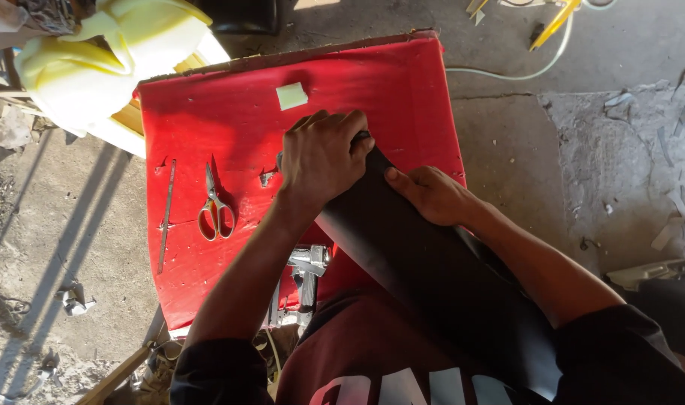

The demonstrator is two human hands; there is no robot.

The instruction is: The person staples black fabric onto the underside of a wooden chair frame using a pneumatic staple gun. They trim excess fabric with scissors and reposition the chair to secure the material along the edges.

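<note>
A person bends over a red-covered counter (230,127) set on a dusty concrete floor (522,165), both hands on a roll of black sheet material (432,277) that runs from the lap up onto the red surface. The left hand (324,157) is curled shut over the far end of the roll, fingers wrapped across its top near the middle of the counter. The right hand (431,193) lies just beside it, fingers loosely bent and pressed flat against the roll's upper side rather than closed around it.

To the left of the hands, a pair of scissors (215,206) with pale handles lies on the red cover, blades pointing away from the person. Further left is a thin metal rod (166,214). A small pale foam block (291,95) sits near the far edge. A metal staple gun (306,274) rests at the near edge, under the left forearm. Beyond the counter's far left corner is a heap of yellow foam (95,52). A white cable (522,75) trails across the floor on the right, where scraps litter the ground.
</note>
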